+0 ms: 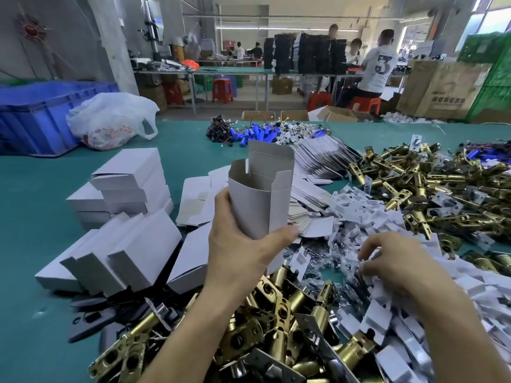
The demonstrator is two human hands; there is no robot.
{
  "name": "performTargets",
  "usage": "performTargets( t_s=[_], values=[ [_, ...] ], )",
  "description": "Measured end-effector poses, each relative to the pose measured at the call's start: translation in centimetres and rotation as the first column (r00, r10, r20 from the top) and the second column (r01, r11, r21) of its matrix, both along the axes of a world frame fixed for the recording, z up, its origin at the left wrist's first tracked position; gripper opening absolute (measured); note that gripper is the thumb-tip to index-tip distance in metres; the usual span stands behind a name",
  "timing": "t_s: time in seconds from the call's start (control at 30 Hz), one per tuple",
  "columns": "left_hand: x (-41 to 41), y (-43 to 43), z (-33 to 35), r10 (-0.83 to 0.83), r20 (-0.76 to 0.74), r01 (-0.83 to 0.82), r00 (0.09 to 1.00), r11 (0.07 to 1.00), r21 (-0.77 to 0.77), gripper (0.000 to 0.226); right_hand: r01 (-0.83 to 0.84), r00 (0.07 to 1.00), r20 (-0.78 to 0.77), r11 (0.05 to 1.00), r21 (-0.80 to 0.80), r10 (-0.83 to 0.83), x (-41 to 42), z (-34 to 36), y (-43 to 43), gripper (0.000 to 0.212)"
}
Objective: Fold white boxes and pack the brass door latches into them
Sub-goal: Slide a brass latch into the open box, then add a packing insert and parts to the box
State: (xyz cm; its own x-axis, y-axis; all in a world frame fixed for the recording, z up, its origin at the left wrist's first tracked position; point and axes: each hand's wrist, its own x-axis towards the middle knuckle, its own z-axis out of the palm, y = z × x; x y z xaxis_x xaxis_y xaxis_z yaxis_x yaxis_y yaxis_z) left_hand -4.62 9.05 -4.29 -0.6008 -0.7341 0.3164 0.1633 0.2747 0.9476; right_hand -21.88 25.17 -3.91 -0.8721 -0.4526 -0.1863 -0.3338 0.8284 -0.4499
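Risks first. The white box stands upright in the air w/ its top flaps open, gripped only round its lower part. Its walls look bowed, so too hard a squeeze could crease it. The bottom is hidden by the hand, so can't tell if it's tucked shut; if not, a heavy latch dropped in could push straight through.

The brass latches lie tangled in a heap at the near edge of the tabletop. Pulling one out single-handed could drag others off that edge.

The white card inserts are mixed w/ small clear bags, right of centre. The person could easily come up w/ two pieces, or none.

Pose: the left hand is raised over the near heap, approx mid-tabletop. Its thumb lies across the box front and its fingers wrap behind, so the grip is closed round the box.

The right hand sits lower, palm down, fingers bent into the insert pile. Can't tell whether its grip has anything.

Folded boxes are stacked toward the left edge. More latches are piled toward the right edge.
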Motion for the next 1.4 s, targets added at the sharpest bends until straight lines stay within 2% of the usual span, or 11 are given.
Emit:
performTargets(
  t_s=[0.13, 0.27, 0.33, 0.4, 0.47, 0.53, 0.6, 0.73, 0.87, 0.93, 1.4],
  values=[
    [0.0, 0.3, 0.0, 0.037, 0.076, -0.029, 0.996, 0.994, -0.104, 0.07, -0.003, 0.999, -0.044, 0.999, -0.049, 0.001, 0.2, 1.1, 0.4, 0.018],
    [0.0, 0.4, 0.0, 0.065, 0.094, -0.054, 0.993, 0.992, -0.115, 0.073, -0.051, 0.993, -0.114, 0.99, -0.128, 0.037, 0.9, 2.9, 1.0, 0.015],
    [0.0, 0.6, 0.0, 0.073, 0.103, -0.06, 0.992, 0.991, -0.122, 0.074, -0.089, 0.985, -0.168, 0.963, -0.253, 0.047, 1.6, 4.2, 1.3, 0.012],
    [0.0, 0.8, 0.0, 0.079, 0.111, -0.061, 0.991, 0.985, -0.159, 0.072, -0.183, 0.967, -0.248, 0.843, -0.505, 0.061, 2.9, 5.6, 1.5, 0.008],
    [0.0, 1.0, -0.1, 0.081, 0.118, -0.056, 0.99, 0.978, -0.202, 0.07, -0.286, 0.952, -0.294, 0.609, -0.74, 0.09, 5.2, 7.2, 1.2, 0.008],
    [0.0, 1.1, -0.2, 0.088, 0.136, -0.055, 0.987, 0.972, -0.23, 0.071, -0.338, 0.937, -0.343, 0.427, -0.839, 0.068, 7.2, 8.3, 0.6, 0.012],
    [0.0, 1.1, -0.3, 0.108, 0.152, -0.067, 0.982, 0.966, -0.25, 0.071, -0.372, 0.914, -0.406, 0.372, -0.85, -0.013, 8.4, 8.8, -0.6, 0.013],
    [-0.1, 1.2, -0.5, 0.145, 0.173, -0.089, 0.974, 0.952, -0.294, 0.069, -0.43, 0.82, -0.562, 0.527, -0.733, -0.112, 9.2, 9.7, -3.5, 0.01],
    [-0.2, 1.2, -0.5, 0.198, 0.19, -0.13, 0.962, 0.939, -0.319, 0.071, -0.379, 0.808, -0.589, 0.777, -0.503, 0.012, 9.1, 10.8, -5.2, 0.008],
    [-0.2, 1.2, -0.6, 0.215, 0.2, -0.141, 0.956, 0.933, -0.33, 0.073, -0.338, 0.823, -0.566, 0.844, -0.417, 0.049, 9.2, 11.3, -5.7, 0.009],
    [0.0, 1.7, -0.1, 0.401, 0.181, -0.293, 0.898, 0.852, -0.433, 0.083, -0.204, 0.887, -0.449, 0.962, -0.182, 0.103, 10.3, 12.1, -7.0, 0.021]
  ],
)
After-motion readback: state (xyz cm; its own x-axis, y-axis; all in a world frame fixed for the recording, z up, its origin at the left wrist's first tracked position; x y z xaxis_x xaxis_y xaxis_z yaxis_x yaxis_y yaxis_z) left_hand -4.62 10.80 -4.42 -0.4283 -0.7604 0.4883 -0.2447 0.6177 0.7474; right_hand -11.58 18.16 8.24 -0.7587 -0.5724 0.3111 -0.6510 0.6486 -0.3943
